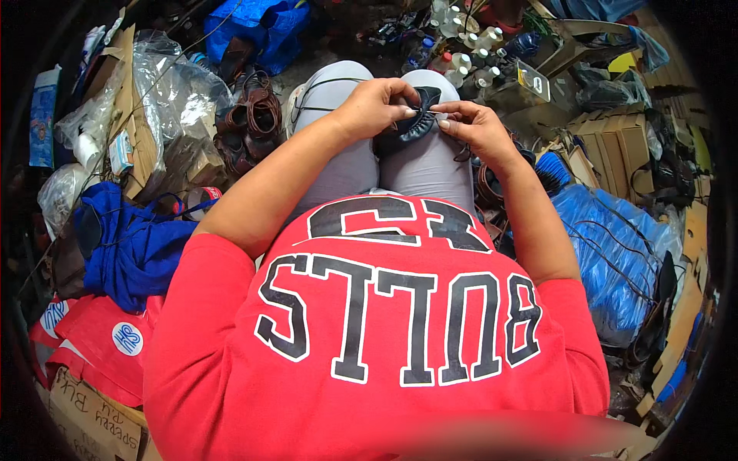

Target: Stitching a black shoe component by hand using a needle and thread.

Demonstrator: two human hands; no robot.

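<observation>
A black leather shoe upper (pixel 416 127) with a gathered, puckered edge lies over my knees, between my hands. My left hand (pixel 377 107) is closed, thumb and forefinger pinched at the upper's far left edge. On the other side my right hand (pixel 478 132) pinches too, its fingertips level with the left ones and a short gap apart. A thin dark cord (pixel 311 86) loops over my left knee toward the left hand, and a dark strand hangs below the right fingers. The pinched bits are tiny; they look like cord.
Brown leather shoes (pixel 260 111) are heaped left of my knees. Small bottles (pixel 469 58) cluster ahead, near a blue bag (pixel 257 29). Blue cloth (pixel 127 242) and red bags (pixel 104 338) lie left; a blue plastic-wrapped bundle (pixel 611 257) and cardboard (pixel 615 150) sit right.
</observation>
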